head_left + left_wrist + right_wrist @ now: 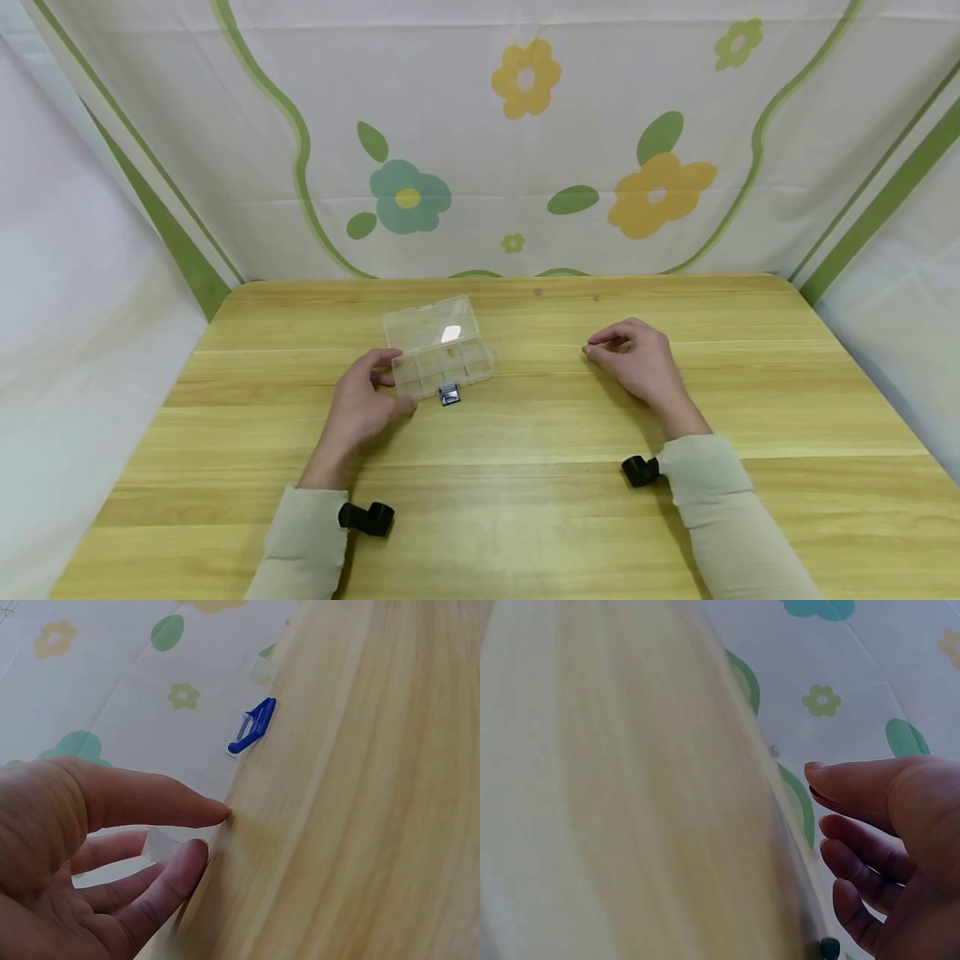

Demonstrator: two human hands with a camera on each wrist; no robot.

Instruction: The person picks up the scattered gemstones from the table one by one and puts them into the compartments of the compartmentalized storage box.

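Observation:
A small clear plastic compartment box (pixel 442 350) lies on the wooden table (pixel 525 500) left of centre, its lid (pixel 429 322) open and tipped back. A blue latch (pixel 449 395) hangs at its front edge and shows as a blue clip (pixel 252 726) in the left wrist view. My left hand (pixel 397 382) holds the box's left front corner between thumb and curled fingers (pixel 176 874), a clear edge (pixel 160 844) showing between them. My right hand (pixel 592 350) rests on the table far to the right of the box, fingers (pixel 855 859) loosely curled, nothing visible in them.
A flowered cloth (pixel 525 150) hangs behind and at both sides of the table. Two tiny specks (pixel 537 292) lie near the far edge; a small bead-like thing (pixel 774 751) shows in the right wrist view. Black wrist cameras (pixel 366 517) sit on both sleeves.

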